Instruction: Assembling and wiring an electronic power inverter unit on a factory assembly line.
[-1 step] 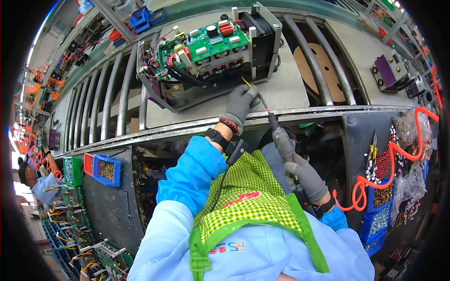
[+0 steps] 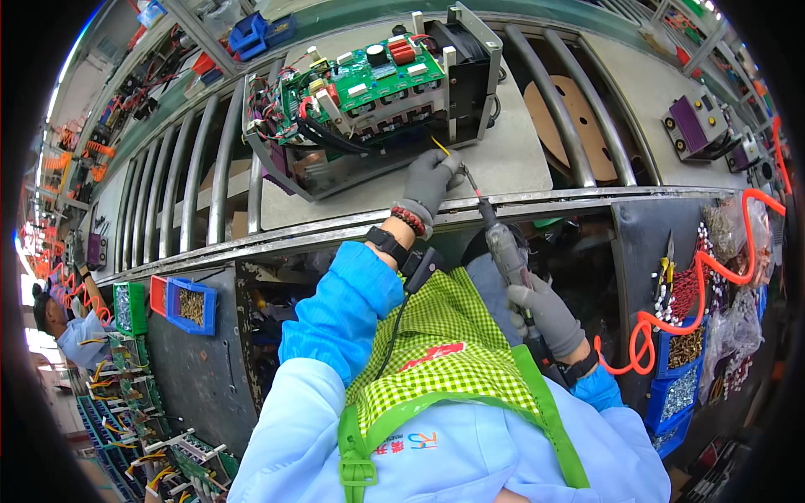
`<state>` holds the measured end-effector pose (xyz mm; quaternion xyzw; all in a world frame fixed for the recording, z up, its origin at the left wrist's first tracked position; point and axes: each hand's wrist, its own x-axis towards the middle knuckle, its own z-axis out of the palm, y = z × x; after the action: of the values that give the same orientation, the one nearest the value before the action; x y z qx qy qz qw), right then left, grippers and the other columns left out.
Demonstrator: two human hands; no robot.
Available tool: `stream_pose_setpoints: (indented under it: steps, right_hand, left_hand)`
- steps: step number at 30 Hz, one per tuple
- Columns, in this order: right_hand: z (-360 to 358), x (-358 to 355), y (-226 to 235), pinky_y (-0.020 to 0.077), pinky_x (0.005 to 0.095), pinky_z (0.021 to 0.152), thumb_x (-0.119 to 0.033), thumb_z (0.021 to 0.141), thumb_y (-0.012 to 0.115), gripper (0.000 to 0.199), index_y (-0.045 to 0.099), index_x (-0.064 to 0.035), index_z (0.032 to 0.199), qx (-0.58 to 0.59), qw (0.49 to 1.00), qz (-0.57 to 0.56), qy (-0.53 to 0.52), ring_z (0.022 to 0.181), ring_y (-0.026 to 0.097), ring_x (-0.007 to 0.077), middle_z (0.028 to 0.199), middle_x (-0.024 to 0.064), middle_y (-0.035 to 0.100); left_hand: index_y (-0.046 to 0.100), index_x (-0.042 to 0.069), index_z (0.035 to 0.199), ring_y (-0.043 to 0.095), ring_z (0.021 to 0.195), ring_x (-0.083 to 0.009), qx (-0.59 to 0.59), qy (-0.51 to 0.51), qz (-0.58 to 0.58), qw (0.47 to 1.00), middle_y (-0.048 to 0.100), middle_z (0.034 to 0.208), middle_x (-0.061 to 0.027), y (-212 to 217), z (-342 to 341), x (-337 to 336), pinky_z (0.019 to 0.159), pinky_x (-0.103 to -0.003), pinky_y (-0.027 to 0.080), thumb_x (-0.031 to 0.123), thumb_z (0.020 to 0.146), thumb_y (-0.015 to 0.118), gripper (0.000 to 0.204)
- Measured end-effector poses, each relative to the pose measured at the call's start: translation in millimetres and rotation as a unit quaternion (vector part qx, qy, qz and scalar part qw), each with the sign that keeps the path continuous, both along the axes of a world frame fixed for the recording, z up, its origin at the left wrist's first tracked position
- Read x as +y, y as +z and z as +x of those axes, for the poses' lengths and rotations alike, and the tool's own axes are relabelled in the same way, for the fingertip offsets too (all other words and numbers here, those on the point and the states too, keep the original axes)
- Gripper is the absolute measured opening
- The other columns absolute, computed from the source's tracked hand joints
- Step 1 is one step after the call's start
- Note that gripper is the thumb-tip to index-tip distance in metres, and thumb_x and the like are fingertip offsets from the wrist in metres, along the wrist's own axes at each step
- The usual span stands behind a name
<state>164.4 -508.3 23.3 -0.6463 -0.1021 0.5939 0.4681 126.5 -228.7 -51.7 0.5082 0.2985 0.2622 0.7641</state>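
Note:
My left hand (image 2: 431, 180), in a grey glove, pinches the end of a yellow wire (image 2: 441, 147) that runs out from an open metal chassis (image 2: 335, 172). A green circuit board (image 2: 387, 80) and a black fan (image 2: 468, 75) sit in that chassis. In my gloved right hand (image 2: 549, 320) is a power screwdriver (image 2: 506, 254), gripped round its body. Its long thin bit points up and away, and the tip is right beside my left fingertips. Whether a screw or terminal is at the tip is too small to tell.
The chassis stands on a light board (image 2: 511, 159) over conveyor rollers (image 2: 220, 163). An orange coiled hose (image 2: 644, 335) hangs at the right, near blue bins (image 2: 673, 394) of small hardware. Further right stands a purple-and-grey case (image 2: 698, 130). A co-worker (image 2: 75, 323) is at far left.

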Motion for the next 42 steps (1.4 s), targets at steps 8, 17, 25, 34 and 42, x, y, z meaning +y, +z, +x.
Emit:
stream_pose_setpoints:
  steps: [8, 17, 25, 34, 42]
  right_hand:
    - [6.0, 35.6, -24.0, 0.0346, 0.0209, 0.039, -0.033, 0.089, 0.060, 0.024, 0.052, -0.0109, 0.092, -0.041, 0.998, 0.046, -0.018, 0.043, 0.045, 0.0066, 0.059, -0.0007, 0.049]
    - [25.1, 46.4, -26.4, 0.0374, 0.0211, 0.040, -0.035, 0.090, 0.062, 0.026, 0.052, -0.0108, 0.092, -0.049, 0.998, 0.041, -0.016, 0.048, 0.048, 0.0059, 0.068, -0.0009, 0.051]
    - [34.9, 50.7, -3.7, 0.0359, 0.0192, 0.041, -0.044, 0.092, 0.058, 0.037, 0.057, -0.0093, 0.103, -0.020, 1.000, -0.017, 0.002, 0.050, 0.049, 0.0052, 0.071, -0.0014, 0.054]
    - [19.3, 57.9, -18.2, 0.0352, 0.0218, 0.039, -0.038, 0.092, 0.059, 0.030, 0.055, -0.0084, 0.099, 0.053, 0.997, 0.038, -0.039, 0.046, 0.047, 0.0072, 0.067, 0.0001, 0.052]
    - [3.7, 67.0, -35.1, 0.0289, 0.0208, 0.038, -0.044, 0.094, 0.057, 0.039, 0.056, -0.0074, 0.105, 0.111, 0.990, 0.046, -0.074, 0.046, 0.044, 0.0067, 0.071, -0.0005, 0.054]
  left_hand:
    - [0.067, 0.002, 0.096, 0.058, 0.056, -0.0131, 0.201, 0.048, 0.359, 0.910, 0.063, 0.067, -0.0070, -15.0, 21.3, 31.2, 0.056, -0.029, 0.047, 0.027, 0.090, 0.062, 0.026]
    - [0.066, 0.003, 0.099, 0.062, 0.091, -0.0423, 0.256, 0.033, 0.420, 0.870, 0.065, 0.095, -0.0253, -6.3, 27.9, 46.9, 0.080, -0.047, 0.050, 0.032, 0.087, 0.059, 0.032]
    - [0.066, 0.004, 0.096, 0.063, 0.091, -0.0412, 0.295, 0.026, 0.492, 0.819, 0.066, 0.094, -0.0229, 9.2, 35.4, 44.3, 0.078, -0.047, 0.050, 0.033, 0.087, 0.060, 0.030]
    - [0.066, 0.005, 0.096, 0.063, 0.087, -0.0421, 0.303, 0.037, 0.492, 0.815, 0.065, 0.094, -0.0234, 3.9, 37.2, 49.2, 0.079, -0.047, 0.050, 0.031, 0.087, 0.060, 0.028]
    - [0.067, 0.005, 0.095, 0.062, 0.089, -0.0421, 0.294, 0.050, 0.499, 0.814, 0.066, 0.094, -0.0227, 1.8, 34.5, 52.5, 0.079, -0.047, 0.050, 0.031, 0.086, 0.060, 0.028]
